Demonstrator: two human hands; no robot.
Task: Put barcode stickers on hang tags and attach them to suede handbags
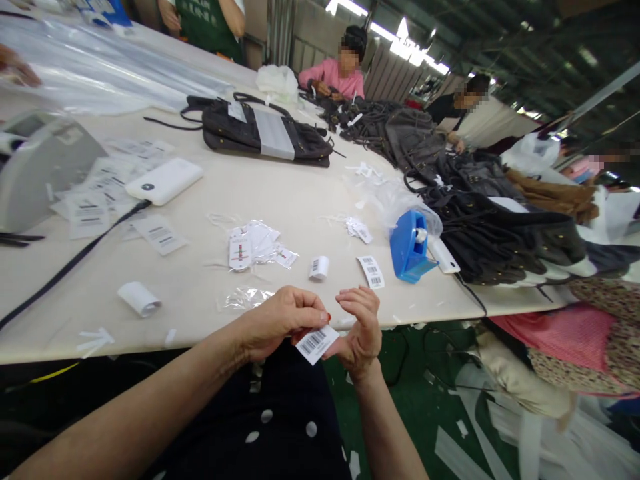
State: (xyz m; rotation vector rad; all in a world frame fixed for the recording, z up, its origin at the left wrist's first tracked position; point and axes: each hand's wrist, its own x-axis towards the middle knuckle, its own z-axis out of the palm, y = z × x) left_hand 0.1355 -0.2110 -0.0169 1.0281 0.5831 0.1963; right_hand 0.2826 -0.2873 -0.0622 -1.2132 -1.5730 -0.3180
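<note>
Left hand (295, 321) pinches a small barcode label (317, 344), likely light and easily creased, best held by edges; right hand (362, 330) open, thumb alongside.

Wearer's two hands (293, 320) (363, 333), one held barcode label (317, 343), one banded black bundle (249, 137)

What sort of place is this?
Probably a factory or workshop where goods get labelled: dark piled goods, perhaps bags or clothing, lie along the right of a long table, printed tags lie nearer the front, and the left hand holds a barcode label.
</note>
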